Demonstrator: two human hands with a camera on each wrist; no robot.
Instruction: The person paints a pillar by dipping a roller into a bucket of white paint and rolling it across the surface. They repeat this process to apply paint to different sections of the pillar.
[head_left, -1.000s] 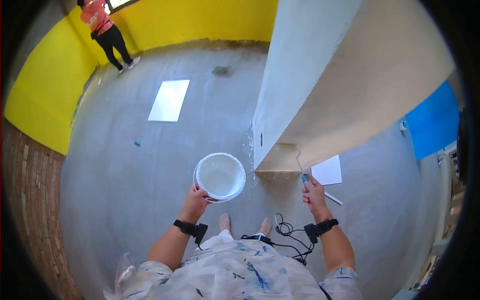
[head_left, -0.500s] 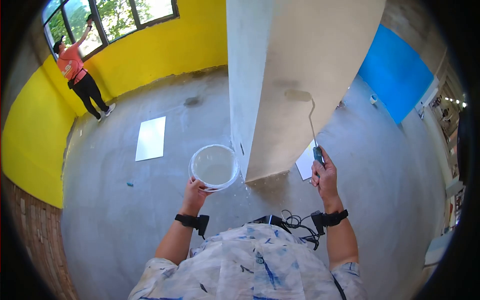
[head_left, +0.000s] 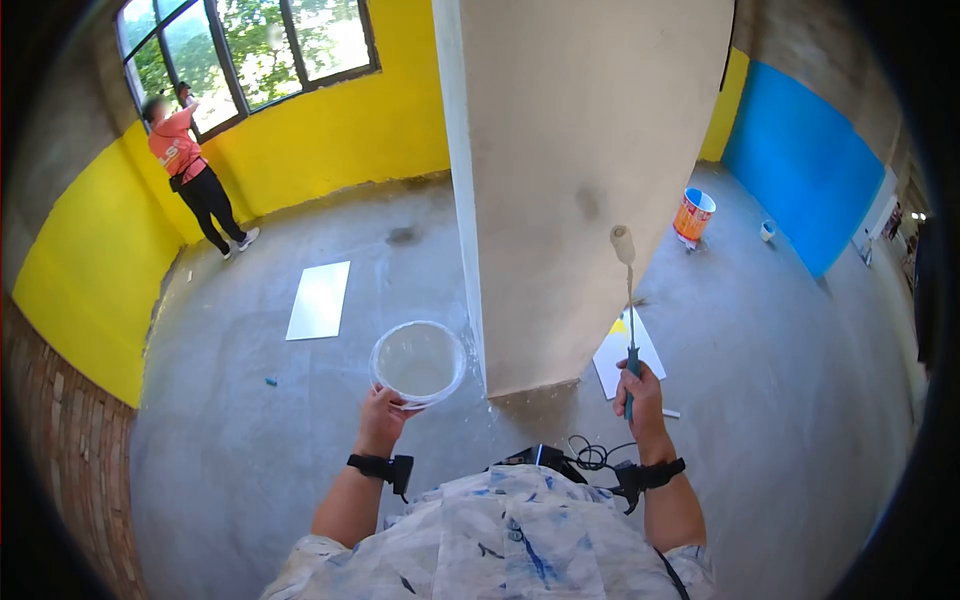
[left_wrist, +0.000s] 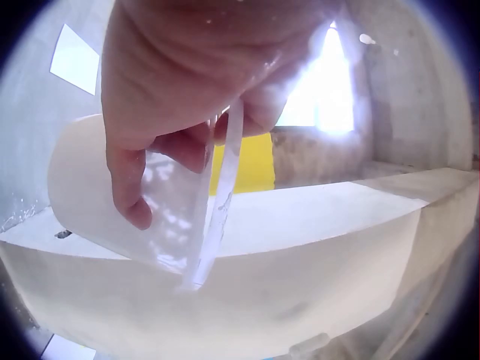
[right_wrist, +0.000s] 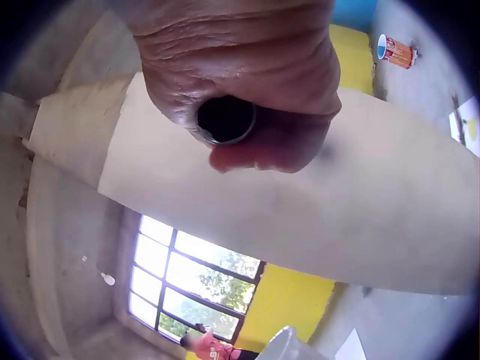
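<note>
My left hand (head_left: 383, 407) grips the near rim of a white plastic bucket (head_left: 417, 362) and holds it level in front of me; in the left wrist view the fingers (left_wrist: 142, 187) curl over the bucket's wall (left_wrist: 97, 195). My right hand (head_left: 636, 395) is wrapped around the teal handle of a paint roller (head_left: 626, 300), held upright. The roller's sleeve (head_left: 622, 243) lies against the beige face of a square pillar (head_left: 560, 150). The right wrist view shows the hollow handle end (right_wrist: 226, 120) inside my fist.
A person in an orange top (head_left: 190, 165) stands at the window by the yellow wall (head_left: 330, 120). White sheets (head_left: 319, 299) lie on the concrete floor, one (head_left: 628, 352) beside the pillar's foot. An orange paint bucket (head_left: 692, 215) stands near the blue wall (head_left: 800, 170). Cables (head_left: 585, 456) hang at my waist.
My view has tilted upward. The roller went from low at the pillar's foot to higher on its face. The bucket stayed in my left hand.
</note>
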